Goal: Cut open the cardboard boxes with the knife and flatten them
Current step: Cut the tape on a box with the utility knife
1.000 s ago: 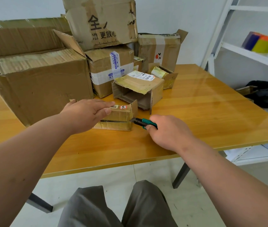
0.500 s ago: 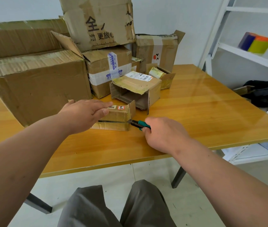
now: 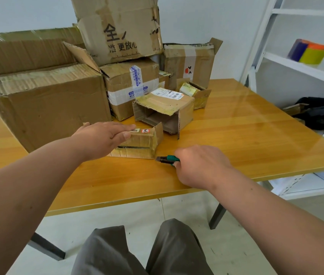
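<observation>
A small flat cardboard box (image 3: pixel 140 142) with red and white stickers lies near the front of the wooden table (image 3: pixel 236 143). My left hand (image 3: pixel 105 136) presses down on its top with straight fingers and the thumb over its front edge. My right hand (image 3: pixel 198 165) grips a green and black utility knife (image 3: pixel 167 159), whose tip sits at the box's lower right corner. A dark slit runs along the box's front face.
Behind the small box lies an opened box (image 3: pixel 165 110) on its side. Several larger boxes (image 3: pixel 44 104) are stacked at the back and left. A white shelf (image 3: pixel 304 66) stands at the right with colourful rolls (image 3: pixel 308 51). My knees show below the table's front edge.
The knife tip has slid down from the slit in the box's front face to its lower right corner. My left hand has stayed pressed on the box top.
</observation>
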